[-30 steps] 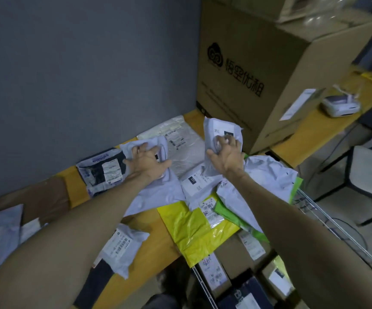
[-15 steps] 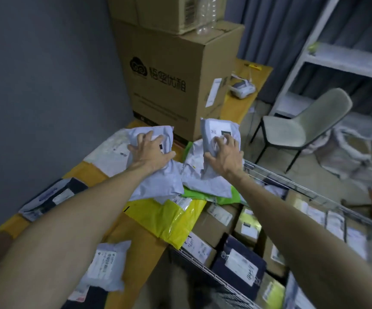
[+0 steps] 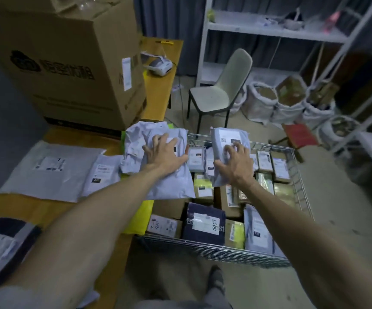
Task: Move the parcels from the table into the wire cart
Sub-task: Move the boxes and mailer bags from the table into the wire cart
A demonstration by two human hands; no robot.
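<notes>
parcel labels (image 3: pixel 50 163) illegible, cardboard box (image 3: pixel 69 63) cropped at top

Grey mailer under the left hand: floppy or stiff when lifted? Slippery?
Likely floppy: the grey mailer is creased and its lower edge droops over the wire cart. Probably light for its size: the left hand alone holds it. Smooth film may slip; grip a fold.
</notes>
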